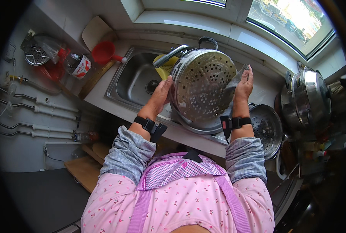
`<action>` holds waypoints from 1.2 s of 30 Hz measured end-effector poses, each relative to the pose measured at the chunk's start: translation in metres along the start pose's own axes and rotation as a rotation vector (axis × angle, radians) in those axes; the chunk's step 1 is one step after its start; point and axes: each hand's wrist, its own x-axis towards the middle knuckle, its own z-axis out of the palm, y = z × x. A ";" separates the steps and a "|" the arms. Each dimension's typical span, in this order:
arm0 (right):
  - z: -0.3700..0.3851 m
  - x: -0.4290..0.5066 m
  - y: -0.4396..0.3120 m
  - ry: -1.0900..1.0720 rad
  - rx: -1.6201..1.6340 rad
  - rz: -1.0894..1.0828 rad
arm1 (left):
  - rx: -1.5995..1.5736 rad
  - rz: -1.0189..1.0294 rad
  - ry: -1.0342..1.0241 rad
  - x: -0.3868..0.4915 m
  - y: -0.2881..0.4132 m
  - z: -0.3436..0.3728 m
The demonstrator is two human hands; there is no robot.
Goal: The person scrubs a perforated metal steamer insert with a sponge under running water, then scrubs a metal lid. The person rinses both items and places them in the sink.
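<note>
A round metal steamer tier (205, 84) with a perforated bottom, wet and dotted with suds, is tilted up between my hands. My left hand (161, 93) grips its left rim. At its right side, my right hand (243, 84) presses a grey cloth (237, 76) against the edge. Beneath the tier is a wide metal pan or basin (203, 128), mostly hidden, at the sink's right part. A black loop handle (208, 40) shows behind the tier. The faucet (171, 56) reaches over the steel sink (132, 78), where a yellow strainer (164, 65) lies partly hidden.
Another perforated steamer tier (265, 128) rests to the right, near a lidded steel pot (306, 99). Left of the sink are a red plastic ladle (103, 52), a capped plastic bottle (79, 65) and a wooden board (95, 80). A window sill (184, 23) runs behind.
</note>
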 end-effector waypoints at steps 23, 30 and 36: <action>0.079 -0.060 -0.070 -0.258 -0.208 -0.562 | 0.822 0.404 0.256 0.014 -0.007 0.023; 0.080 -0.030 -0.052 -0.152 -0.230 -0.454 | 0.888 0.389 0.366 -0.007 -0.012 0.034; 0.078 -0.073 -0.086 -0.419 -0.104 -0.593 | 0.936 0.432 0.379 -0.008 -0.013 0.037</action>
